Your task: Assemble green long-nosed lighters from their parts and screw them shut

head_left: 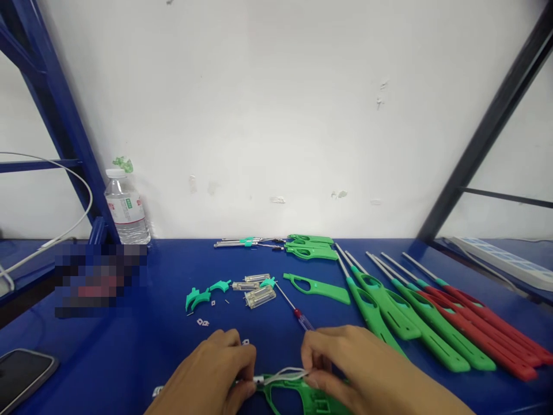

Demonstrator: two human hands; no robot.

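Both my hands work at the near edge of the blue table [142, 323]. My left hand [211, 372] is closed in a pinch on the metal tip at the front of a green lighter shell [302, 395]. My right hand [358, 366] is closed on a thin white wire [285, 374] that arcs over the shell, and also rests on the shell itself. Just beyond my hands lie a small red-handled screwdriver [294, 308], clear fuel tanks [258, 295], green triggers [203, 295] and tiny white bits [202, 321].
A row of finished green and red long-nozzle lighters [432, 314] lies at right. More green shells and metal tubes [280, 245] sit near the wall. A water bottle [127, 210] stands at back left, a phone [21, 374] at near left, a power strip [501, 259] at far right.
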